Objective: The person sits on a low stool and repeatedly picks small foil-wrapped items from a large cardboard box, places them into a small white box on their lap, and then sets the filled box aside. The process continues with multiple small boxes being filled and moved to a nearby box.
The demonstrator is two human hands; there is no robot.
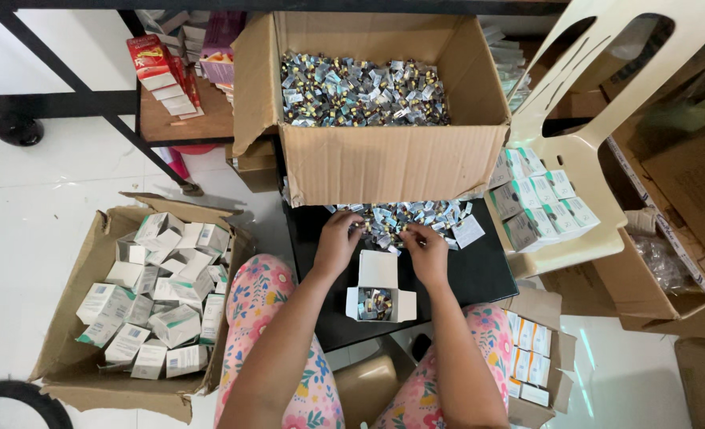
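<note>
My left hand [336, 241] and my right hand [428, 249] reach into a pile of small silvery sachets [400, 217] on a black board [479, 270] across my lap. Both hands have curled fingers on sachets at the pile's near edge. A small open white carton [379, 295] stands on the board between my forearms, with a few sachets inside it. Behind the pile a large cardboard box [384, 163] is filled with many more of the same sachets [360, 91].
A cardboard box [66, 349] of small white cartons sits on the floor at left. A cream plastic chair [583, 151] at right carries stacked cartons [543, 199]. Another box with cartons [555, 373] stands by my right knee. Shelves with red packages [162, 71] are at back left.
</note>
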